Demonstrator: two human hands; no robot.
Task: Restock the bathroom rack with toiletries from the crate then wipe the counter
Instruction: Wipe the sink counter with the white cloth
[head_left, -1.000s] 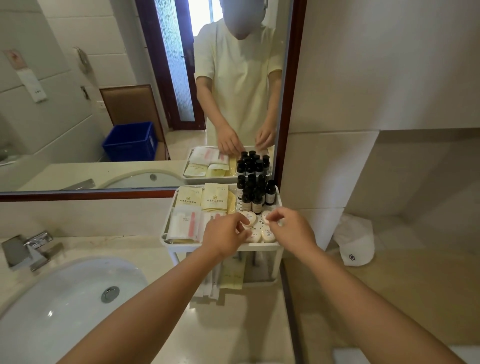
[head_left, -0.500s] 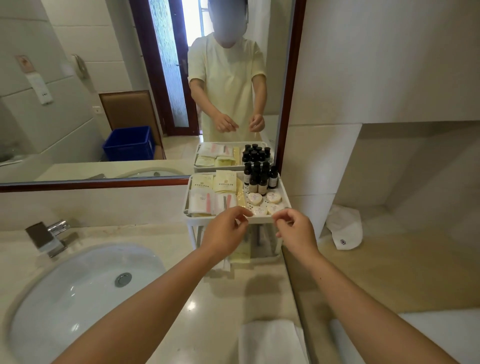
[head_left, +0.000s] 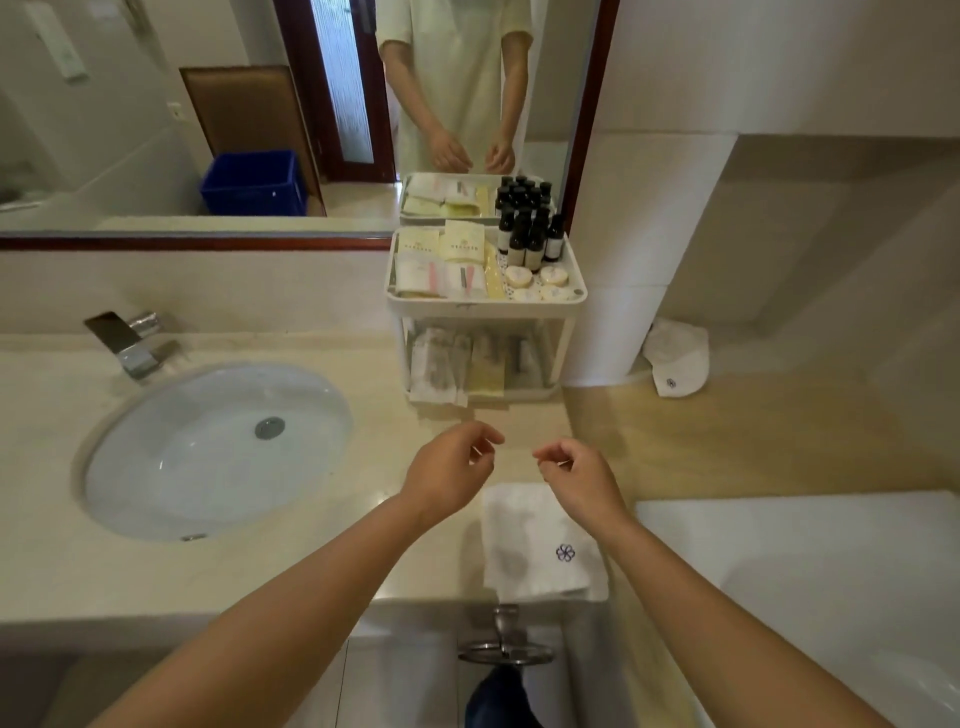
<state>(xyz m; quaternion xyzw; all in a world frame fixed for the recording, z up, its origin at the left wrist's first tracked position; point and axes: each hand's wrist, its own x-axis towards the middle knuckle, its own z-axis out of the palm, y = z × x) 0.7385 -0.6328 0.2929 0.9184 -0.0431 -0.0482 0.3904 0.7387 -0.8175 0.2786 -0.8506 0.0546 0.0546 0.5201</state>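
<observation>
A white two-tier rack (head_left: 485, 304) stands at the back of the counter against the mirror. Its top tray holds flat sachets (head_left: 447, 260), several small dark bottles (head_left: 530, 241) and round wrapped soaps (head_left: 537, 283). The lower shelf holds more flat packets (head_left: 457, 364). A folded white cloth (head_left: 540, 545) with a small flower mark lies at the counter's front edge. My left hand (head_left: 449, 478) and my right hand (head_left: 579, 480) hover side by side above the counter, in front of the rack, fingers loosely curled and holding nothing. The right hand is just above the cloth's far edge.
An oval sink (head_left: 218, 447) with a chrome tap (head_left: 130, 343) fills the counter's left part. The mirror reflects a blue crate (head_left: 252, 182) on the floor behind me. Another white cloth (head_left: 678, 358) lies in the right-hand recess. A white surface (head_left: 805, 571) is at lower right.
Both hands have drawn back from the soaps in the rack's top tray towards me, and now hang over the counter. The view has tipped down, showing the cloth and the counter edge.
</observation>
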